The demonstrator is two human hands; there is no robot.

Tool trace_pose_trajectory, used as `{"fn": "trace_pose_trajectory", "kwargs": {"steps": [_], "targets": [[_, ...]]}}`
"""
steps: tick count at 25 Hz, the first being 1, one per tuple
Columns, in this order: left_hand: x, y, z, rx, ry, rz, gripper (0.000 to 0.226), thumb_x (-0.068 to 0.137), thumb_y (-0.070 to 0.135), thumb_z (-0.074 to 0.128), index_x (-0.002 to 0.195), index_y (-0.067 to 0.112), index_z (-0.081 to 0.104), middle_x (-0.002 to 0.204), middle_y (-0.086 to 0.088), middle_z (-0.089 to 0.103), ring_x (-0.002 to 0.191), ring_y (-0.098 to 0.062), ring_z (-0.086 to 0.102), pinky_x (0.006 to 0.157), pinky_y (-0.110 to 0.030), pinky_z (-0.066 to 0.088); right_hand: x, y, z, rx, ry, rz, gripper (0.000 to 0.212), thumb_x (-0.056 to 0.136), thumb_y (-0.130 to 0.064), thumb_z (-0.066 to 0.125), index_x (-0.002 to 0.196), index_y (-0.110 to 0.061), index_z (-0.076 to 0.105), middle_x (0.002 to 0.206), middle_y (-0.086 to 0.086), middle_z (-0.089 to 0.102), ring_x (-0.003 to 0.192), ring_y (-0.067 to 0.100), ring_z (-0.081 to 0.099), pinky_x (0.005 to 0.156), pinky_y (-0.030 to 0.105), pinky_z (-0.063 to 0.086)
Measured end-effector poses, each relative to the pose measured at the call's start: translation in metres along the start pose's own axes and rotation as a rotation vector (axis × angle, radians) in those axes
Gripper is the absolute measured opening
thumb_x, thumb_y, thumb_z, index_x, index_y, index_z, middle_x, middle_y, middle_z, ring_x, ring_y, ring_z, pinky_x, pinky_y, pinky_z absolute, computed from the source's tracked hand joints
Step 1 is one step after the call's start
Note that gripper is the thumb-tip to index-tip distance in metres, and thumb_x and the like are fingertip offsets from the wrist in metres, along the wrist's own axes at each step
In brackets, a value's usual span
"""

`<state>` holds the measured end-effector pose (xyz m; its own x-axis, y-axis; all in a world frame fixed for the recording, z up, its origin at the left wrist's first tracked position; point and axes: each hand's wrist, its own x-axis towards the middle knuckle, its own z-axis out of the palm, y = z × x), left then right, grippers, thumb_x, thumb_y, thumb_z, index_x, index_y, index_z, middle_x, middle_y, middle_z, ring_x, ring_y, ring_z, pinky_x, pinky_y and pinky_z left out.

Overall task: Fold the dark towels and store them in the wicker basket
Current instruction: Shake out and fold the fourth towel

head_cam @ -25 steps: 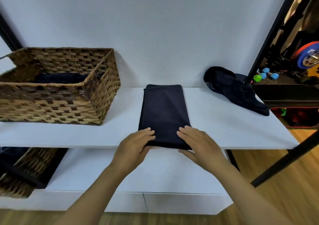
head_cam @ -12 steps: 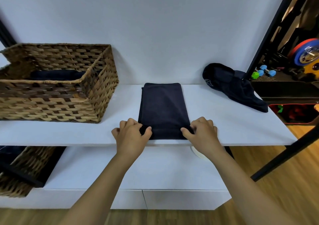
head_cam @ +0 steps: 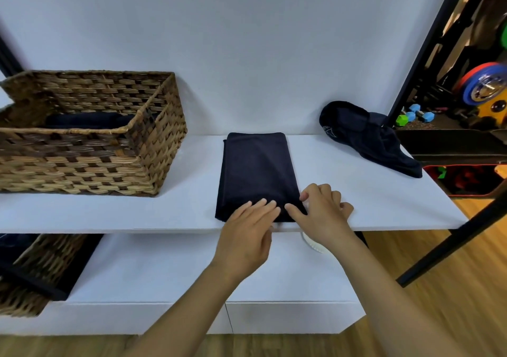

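Left hand (head_cam: pixel 247 233) lay flat, fingers straight, on the folded dark rectangular towel (head_cam: pixel 256 173); right hand (head_cam: pixel 322 214) pinched its near corner beside it.

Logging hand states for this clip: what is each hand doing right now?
Left hand: open, straight fingers resting on the folded towel.
Right hand: at the towel's near right corner; grip cannot be told.

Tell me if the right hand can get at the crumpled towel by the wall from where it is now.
Probably yes. The right hand rests at the folded towel's near right corner, and only bare shelf lies between it and the crumpled towel farther right.
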<state>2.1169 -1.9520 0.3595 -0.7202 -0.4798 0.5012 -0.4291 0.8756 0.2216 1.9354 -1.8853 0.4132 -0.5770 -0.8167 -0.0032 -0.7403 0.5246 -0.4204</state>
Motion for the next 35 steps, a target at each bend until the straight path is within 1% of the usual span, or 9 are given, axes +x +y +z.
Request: {"fn": "trace_pose_trajectory", "kwargs": {"steps": [3,6,9,12,16,20,25,29,35], "targets": [[0.001,-0.021,-0.01,0.039,-0.011,-0.054,0.04,0.1,0.032,0.045,0.133,0.019,0.065,0.135,0.005,0.066,0.129,-0.014,0.059,0.113,-0.034,0.041,0.0,0.021,-0.005,0.0,0.017,0.07,0.028,0.092,-0.055,0.055,0.101,-0.031,0.045,0.113,-0.007,0.041,0.113,0.019,0.039,0.097,0.04,0.027],[0.005,-0.03,-0.013,0.05,-0.017,-0.057,0.037,0.099,0.034,0.049,0.128,0.02,0.069,0.13,0.008,0.068,0.126,-0.016,0.062,0.108,-0.033,0.042,-0.012,0.036,-0.002,0.116,0.333,0.01,0.012,0.094,-0.023,0.061,0.098,-0.026,0.05,0.113,-0.003,0.048,0.111,0.025,0.047,0.092,0.036,0.027],[0.009,-0.028,-0.009,0.056,-0.001,-0.075,0.032,0.092,0.025,0.061,0.121,0.019,0.072,0.123,0.007,0.072,0.118,-0.019,0.065,0.102,-0.03,0.043,-0.035,0.01,0.002,0.155,0.599,-0.555,0.018,0.089,-0.006,0.057,0.103,-0.013,0.066,0.122,0.007,0.062,0.113,0.027,0.052,0.094,0.034,0.035],[0.011,-0.028,-0.01,-0.012,-0.045,-0.083,0.033,0.089,0.018,0.068,0.122,0.017,0.071,0.124,0.002,0.072,0.118,-0.024,0.065,0.102,-0.033,0.043,-0.034,-0.016,0.028,-0.099,0.383,-0.882,0.031,0.09,-0.017,0.056,0.117,-0.01,0.069,0.122,0.004,0.067,0.113,0.024,0.058,0.097,0.039,0.049],[0.006,-0.045,-0.023,-0.112,-0.137,-0.028,0.039,0.099,0.024,0.062,0.137,0.019,0.062,0.141,0.007,0.061,0.134,-0.014,0.053,0.112,-0.033,0.04,-0.02,0.008,0.042,-0.053,0.324,-0.649,0.035,0.088,-0.024,0.072,0.12,-0.009,0.069,0.114,0.003,0.07,0.106,0.026,0.064,0.088,0.043,0.056],[-0.005,-0.058,-0.033,-0.194,-0.08,-0.158,0.035,0.099,0.024,0.061,0.133,0.019,0.062,0.133,0.005,0.065,0.123,-0.013,0.059,0.105,-0.03,0.048,-0.013,0.02,0.035,-0.019,0.29,-0.528,0.037,0.089,-0.028,0.075,0.121,-0.011,0.069,0.114,-0.001,0.069,0.099,0.024,0.061,0.081,0.037,0.055],[0.009,-0.051,-0.031,0.087,-0.042,-0.198,0.025,0.103,0.03,0.046,0.109,0.017,0.066,0.101,0.004,0.062,0.092,-0.019,0.051,0.081,-0.032,0.042,-0.007,0.007,0.027,-0.059,0.204,-0.386,0.019,0.103,-0.031,0.052,0.109,-0.016,0.063,0.107,0.0,0.055,0.096,0.024,0.048,0.088,0.037,0.041],[0.025,-0.034,-0.047,0.3,-0.237,-0.35,0.049,0.105,0.039,0.017,0.077,0.023,0.054,0.072,0.009,0.056,0.076,-0.018,0.045,0.08,-0.034,0.027,-0.004,-0.004,0.017,-0.126,0.052,-0.257,0.037,0.108,-0.037,0.025,0.083,-0.02,0.046,0.098,-0.002,0.045,0.093,0.023,0.037,0.088,0.037,0.034],[0.058,-0.021,-0.055,0.417,-0.341,-0.497,0.031,0.106,0.03,0.041,0.076,0.024,0.044,0.083,0.006,0.054,0.085,-0.02,0.054,0.093,-0.043,0.031,0.013,-0.018,0.005,-0.163,-0.059,-0.13,0.041,0.106,-0.045,0.03,0.079,-0.018,0.044,0.079,-0.001,0.056,0.085,0.026,0.051,0.089,0.042,0.035]]}}
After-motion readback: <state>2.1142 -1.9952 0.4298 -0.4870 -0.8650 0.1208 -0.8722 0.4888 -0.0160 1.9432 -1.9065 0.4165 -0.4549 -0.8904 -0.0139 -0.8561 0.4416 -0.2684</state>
